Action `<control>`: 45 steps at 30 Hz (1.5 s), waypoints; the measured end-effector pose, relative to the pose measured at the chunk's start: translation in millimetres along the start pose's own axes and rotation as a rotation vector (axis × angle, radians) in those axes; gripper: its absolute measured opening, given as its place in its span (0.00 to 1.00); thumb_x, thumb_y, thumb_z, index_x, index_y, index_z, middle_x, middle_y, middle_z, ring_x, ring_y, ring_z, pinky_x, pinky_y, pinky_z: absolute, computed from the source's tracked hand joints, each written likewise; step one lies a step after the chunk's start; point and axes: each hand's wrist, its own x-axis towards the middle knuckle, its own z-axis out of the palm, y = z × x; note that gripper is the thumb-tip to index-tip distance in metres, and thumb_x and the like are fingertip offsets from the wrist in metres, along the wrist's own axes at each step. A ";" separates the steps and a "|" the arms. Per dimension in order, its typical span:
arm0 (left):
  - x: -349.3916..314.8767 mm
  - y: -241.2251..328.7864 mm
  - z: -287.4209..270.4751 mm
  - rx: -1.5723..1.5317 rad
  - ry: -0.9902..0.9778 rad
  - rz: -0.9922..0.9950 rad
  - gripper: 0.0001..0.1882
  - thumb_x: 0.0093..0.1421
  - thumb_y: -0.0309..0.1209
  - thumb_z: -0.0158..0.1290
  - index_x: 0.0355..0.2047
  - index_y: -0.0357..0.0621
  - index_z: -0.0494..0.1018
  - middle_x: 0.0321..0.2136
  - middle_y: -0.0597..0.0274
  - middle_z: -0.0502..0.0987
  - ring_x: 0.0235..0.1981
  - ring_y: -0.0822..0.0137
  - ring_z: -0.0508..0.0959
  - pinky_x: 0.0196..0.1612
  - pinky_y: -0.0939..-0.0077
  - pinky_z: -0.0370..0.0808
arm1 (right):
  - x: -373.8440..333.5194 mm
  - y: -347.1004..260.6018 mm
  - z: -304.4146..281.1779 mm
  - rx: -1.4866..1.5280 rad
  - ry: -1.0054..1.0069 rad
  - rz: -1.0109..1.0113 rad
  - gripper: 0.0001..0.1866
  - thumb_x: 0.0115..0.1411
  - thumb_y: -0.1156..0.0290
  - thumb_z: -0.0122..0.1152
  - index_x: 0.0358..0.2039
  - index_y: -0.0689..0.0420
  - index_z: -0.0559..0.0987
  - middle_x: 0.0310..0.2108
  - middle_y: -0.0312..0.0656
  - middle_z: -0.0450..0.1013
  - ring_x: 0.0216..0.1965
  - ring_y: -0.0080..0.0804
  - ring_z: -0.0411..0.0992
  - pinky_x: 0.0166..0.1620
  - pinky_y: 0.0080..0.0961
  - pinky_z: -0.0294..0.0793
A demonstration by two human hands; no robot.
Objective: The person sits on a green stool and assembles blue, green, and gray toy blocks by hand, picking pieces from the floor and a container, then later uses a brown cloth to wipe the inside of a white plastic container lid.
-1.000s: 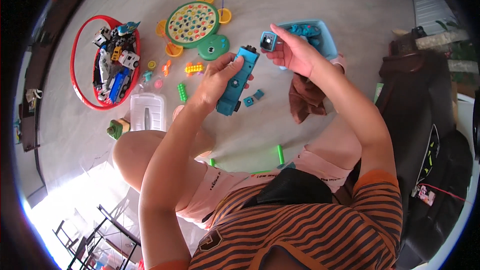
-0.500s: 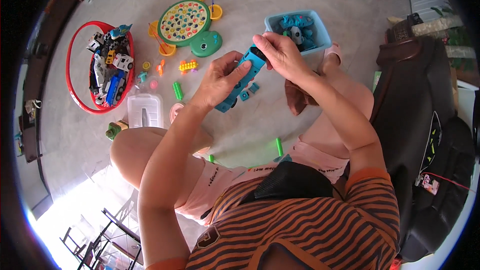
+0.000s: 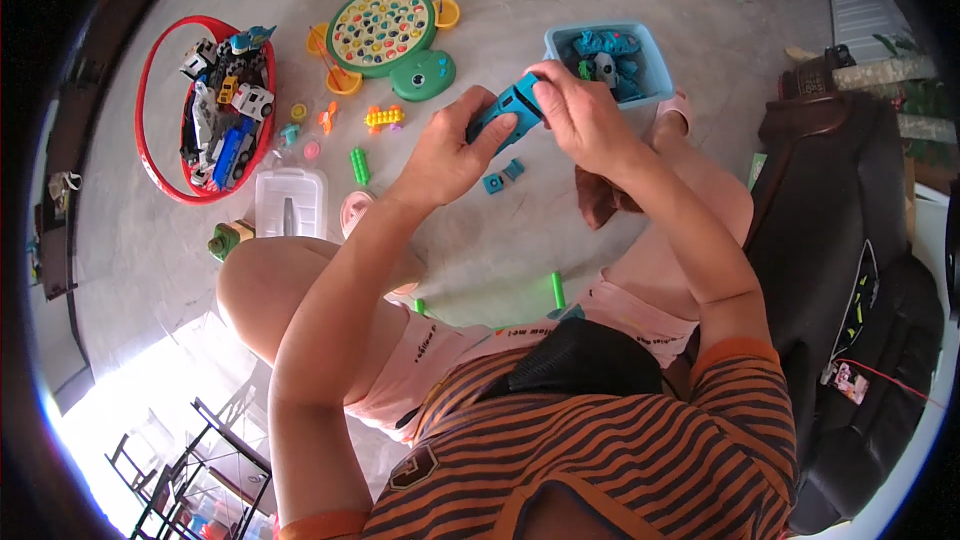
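In both hands, over the floor between my legs, is a blue toy vehicle point(image 3: 517, 108) with black parts, tilted up to the right. My left hand point(image 3: 452, 148) grips its left end, thumb along the near side. My right hand point(image 3: 582, 118) closes on its right end, with thumb and fingers pinched at the tip. Much of the toy is hidden by my fingers. Below it on the floor lie small blue toy pieces point(image 3: 502, 176).
A blue bin point(image 3: 655, 70) of blue toys stands at the right. Farther left are a green turtle-shaped fishing game point(image 3: 422, 75) and a red-rimmed basket point(image 3: 150, 140) of toy vehicles. A clear plastic box point(image 3: 290, 202), small bright toys and a green block strip point(image 3: 359, 166) lie nearer. A dark sofa point(image 3: 810, 210) flanks my right.
The blue toy has been turned and tilted in my hands, and now lies at a flatter angle. My left hand has shifted slightly right and up, nearer to the right hand.
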 end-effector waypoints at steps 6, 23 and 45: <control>-1.7 3.2 11.2 0.220 0.236 0.167 0.14 0.55 0.37 0.51 0.32 0.39 0.65 0.19 0.45 0.73 0.24 0.44 0.74 0.26 0.59 0.70 | -2.5 -10.9 15.0 -0.175 0.117 -0.038 0.11 0.60 0.66 0.47 0.37 0.61 0.65 0.18 0.48 0.69 0.21 0.49 0.70 0.23 0.38 0.66; 0.9 9.2 -2.1 0.094 0.109 0.160 0.20 0.52 0.44 0.55 0.30 0.36 0.68 0.18 0.53 0.73 0.19 0.61 0.75 0.23 0.68 0.70 | 5.7 -9.5 3.7 0.088 -0.030 -0.020 0.10 0.60 0.65 0.48 0.34 0.60 0.68 0.16 0.44 0.66 0.18 0.38 0.67 0.23 0.27 0.64; 2.1 0.4 -2.1 0.246 0.343 0.343 0.27 0.42 0.49 0.63 0.31 0.39 0.70 0.18 0.49 0.72 0.19 0.51 0.73 0.24 0.65 0.71 | 10.9 -24.8 7.4 0.508 -0.023 0.137 0.15 0.56 0.61 0.58 0.31 0.62 0.76 0.17 0.33 0.69 0.20 0.14 0.65 0.23 0.14 0.64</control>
